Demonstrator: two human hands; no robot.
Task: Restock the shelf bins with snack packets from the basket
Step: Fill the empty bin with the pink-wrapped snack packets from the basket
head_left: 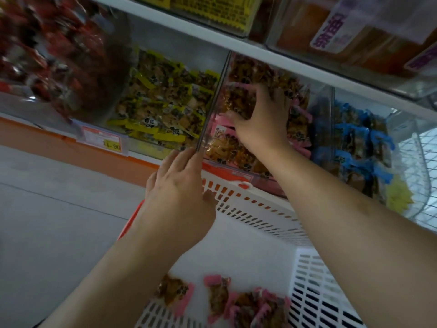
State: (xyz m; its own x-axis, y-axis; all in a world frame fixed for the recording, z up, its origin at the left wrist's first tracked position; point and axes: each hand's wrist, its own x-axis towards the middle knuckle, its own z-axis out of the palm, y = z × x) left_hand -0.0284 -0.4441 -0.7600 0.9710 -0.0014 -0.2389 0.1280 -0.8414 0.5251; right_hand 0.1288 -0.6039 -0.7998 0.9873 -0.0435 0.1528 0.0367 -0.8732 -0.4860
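Right hand (261,119), grasping a pink-edged snack packet (238,102) inside the bin (324,91); left hand (177,183), fingers extended, pressed against the clear divider (212,102), basket (260,209) below.

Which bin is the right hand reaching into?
The pink-packet bin, between the yellow-packet bin and the blue-packet bin. The right hand grips a packet inside it.

Pink-edged packets (238,301) (brown inside), white slotted basket (314,275).
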